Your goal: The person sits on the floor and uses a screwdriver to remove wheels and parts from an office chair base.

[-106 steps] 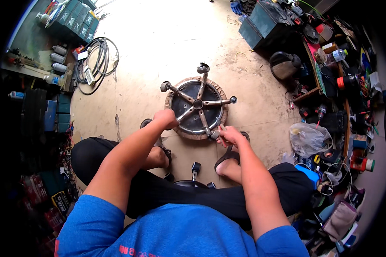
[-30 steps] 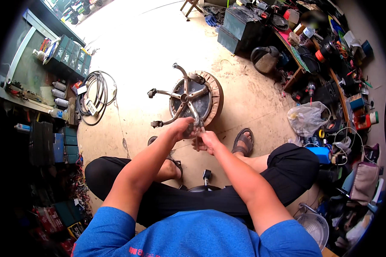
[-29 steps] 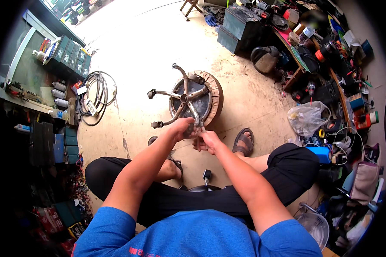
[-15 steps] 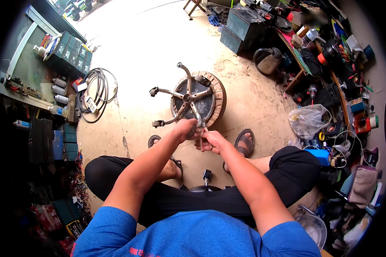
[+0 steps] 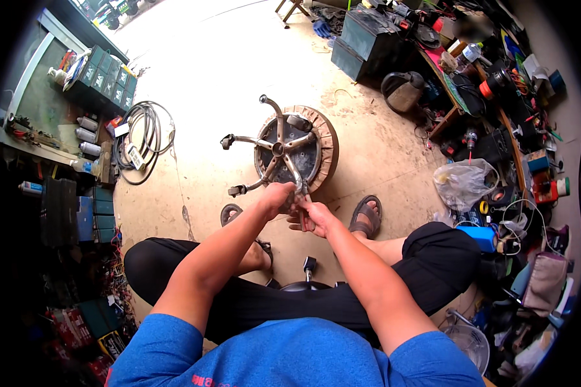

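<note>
An upturned round stool (image 5: pixel 329 145) with a pleated tan seat edge lies on the floor before me, its metal star-shaped base (image 5: pixel 278 149) facing up. My left hand (image 5: pixel 280 196) is closed around the end of the leg nearest me, where a caster seems to sit, mostly hidden by the fingers. Right beside it, my right hand (image 5: pixel 314 218) holds a slim metal tool that looks like pliers, its tip against that leg end. Other legs carry dark casters (image 5: pixel 227 141); the far leg's end (image 5: pixel 263 99) shows a bare round opening.
A coiled cable with a white power strip (image 5: pixel 135 157) lies to the left, near stacked batteries (image 5: pixel 103 80). On the right stand a kettle (image 5: pixel 403 91), a clear plastic bag (image 5: pixel 463 180) and a cluttered workbench (image 5: pixel 510 135). Under my legs is a wheeled seat (image 5: pixel 308 284).
The stool and its base have shifted slightly left in view. My right hand has turned a little with the tool, its fingers now more spread below; my left hand keeps its hold.
</note>
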Demonstrator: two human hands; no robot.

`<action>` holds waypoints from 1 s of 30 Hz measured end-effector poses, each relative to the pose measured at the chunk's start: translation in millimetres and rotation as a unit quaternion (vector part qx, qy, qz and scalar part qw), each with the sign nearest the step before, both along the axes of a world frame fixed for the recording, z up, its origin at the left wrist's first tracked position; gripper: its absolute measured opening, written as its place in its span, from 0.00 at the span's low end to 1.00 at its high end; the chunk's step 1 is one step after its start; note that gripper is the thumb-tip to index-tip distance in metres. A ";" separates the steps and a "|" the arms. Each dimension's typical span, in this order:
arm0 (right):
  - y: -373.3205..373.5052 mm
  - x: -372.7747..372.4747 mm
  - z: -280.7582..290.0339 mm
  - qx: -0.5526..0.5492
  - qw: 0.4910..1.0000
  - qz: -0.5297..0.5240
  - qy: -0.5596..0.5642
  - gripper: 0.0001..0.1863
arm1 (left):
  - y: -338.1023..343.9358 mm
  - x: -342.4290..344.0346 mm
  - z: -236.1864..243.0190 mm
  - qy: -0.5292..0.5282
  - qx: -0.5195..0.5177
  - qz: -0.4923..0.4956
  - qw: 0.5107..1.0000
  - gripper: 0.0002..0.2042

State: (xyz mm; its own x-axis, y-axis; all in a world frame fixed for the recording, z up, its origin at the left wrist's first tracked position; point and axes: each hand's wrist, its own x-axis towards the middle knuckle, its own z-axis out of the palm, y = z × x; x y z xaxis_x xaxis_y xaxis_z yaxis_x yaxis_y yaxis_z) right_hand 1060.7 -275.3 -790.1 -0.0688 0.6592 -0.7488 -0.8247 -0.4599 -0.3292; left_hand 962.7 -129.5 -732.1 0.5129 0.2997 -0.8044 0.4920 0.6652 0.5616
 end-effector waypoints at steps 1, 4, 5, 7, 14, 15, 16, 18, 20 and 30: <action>-1.2 2.6 0.7 0.010 1.000 0.008 -0.001 0.15 | -0.5 0.5 0.6 -0.001 0.002 0.002 1.000 0.11; -7.7 11.4 1.8 0.041 0.999 0.031 0.004 0.17 | -2.8 -1.7 -0.2 -0.006 0.002 0.004 1.000 0.12; -9.2 16.6 2.1 0.054 0.998 0.036 0.010 0.17 | -2.5 -2.8 -1.0 -0.010 -0.001 0.000 1.000 0.11; -9.1 19.4 -1.0 0.076 0.997 0.026 0.014 0.18 | -2.2 -1.7 -4.4 -0.024 -0.003 0.007 1.000 0.11; 3.5 0.2 -0.1 0.053 0.989 -0.039 -0.131 0.17 | -2.0 -3.1 -18.2 -0.052 -0.003 0.066 0.996 0.10; 5.5 -5.2 2.3 0.047 0.983 -0.045 -0.173 0.17 | -3.1 -3.4 -15.1 -0.045 0.001 0.081 0.996 0.10; 9.4 -10.0 6.7 0.050 0.974 -0.067 -0.211 0.16 | -1.3 -4.8 -9.9 -0.057 -0.019 0.065 0.996 0.10; 13.9 -17.0 7.1 0.000 0.950 -0.053 -0.309 0.16 | -8.6 -3.9 -8.0 -0.061 0.009 0.065 0.996 0.10; 17.9 -29.6 -1.4 -0.048 0.911 -0.080 -0.402 0.15 | -17.3 -0.3 -9.3 -0.052 0.021 0.073 0.996 0.10; 16.9 -19.8 -4.7 -0.007 0.850 -0.068 -0.523 0.14 | -15.3 9.4 -16.7 -0.082 0.002 0.099 0.992 0.11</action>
